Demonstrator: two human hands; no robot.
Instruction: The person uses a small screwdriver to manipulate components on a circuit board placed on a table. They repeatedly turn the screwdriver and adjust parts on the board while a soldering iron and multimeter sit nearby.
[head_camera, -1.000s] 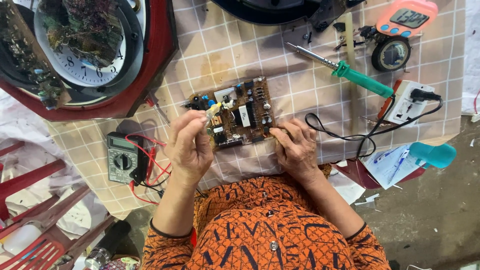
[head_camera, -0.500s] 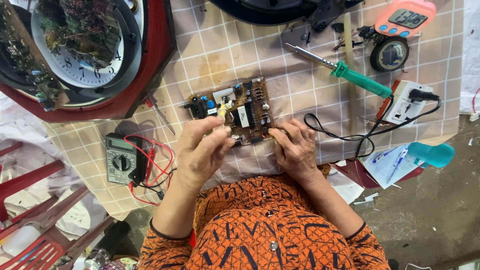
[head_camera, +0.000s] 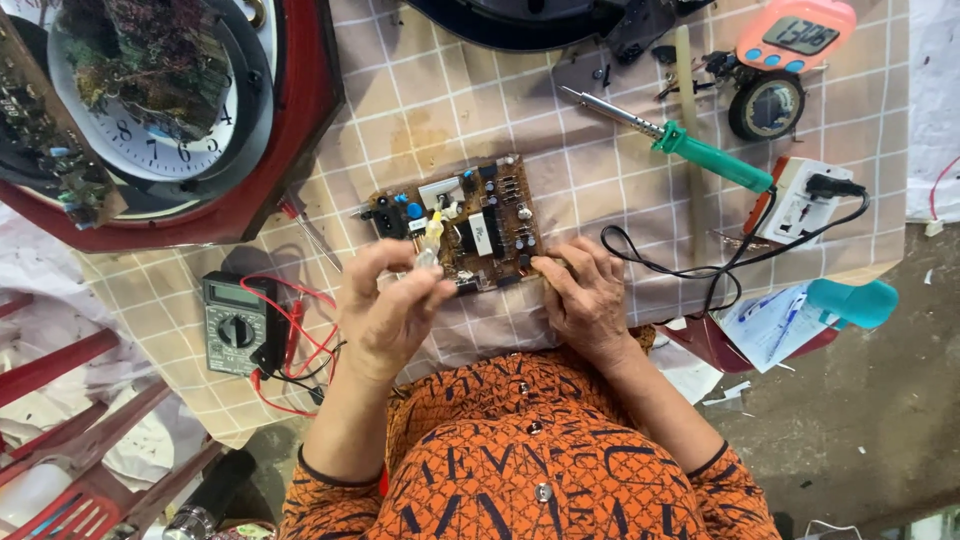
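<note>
A brown circuit board (head_camera: 487, 222) with several components lies on the checked tablecloth (head_camera: 420, 95). My left hand (head_camera: 388, 305) is at the board's near left corner and pinches a small yellowish clear part (head_camera: 432, 241) between thumb and fingers, just above the board. My right hand (head_camera: 583, 292) rests palm down at the board's near right corner, its fingertips touching the edge. It holds nothing.
A green-handled soldering iron (head_camera: 705, 156) lies at the right, near a white power strip (head_camera: 802, 201) with a black cable (head_camera: 665, 262). A multimeter (head_camera: 236, 325) with red leads sits at the left, a red-framed wall clock (head_camera: 165, 120) at the top left, an orange timer (head_camera: 797, 34) at the top right.
My left hand has shifted slightly over the board's corner and reworked its fingers around the small part. My right hand has stayed at the board's edge.
</note>
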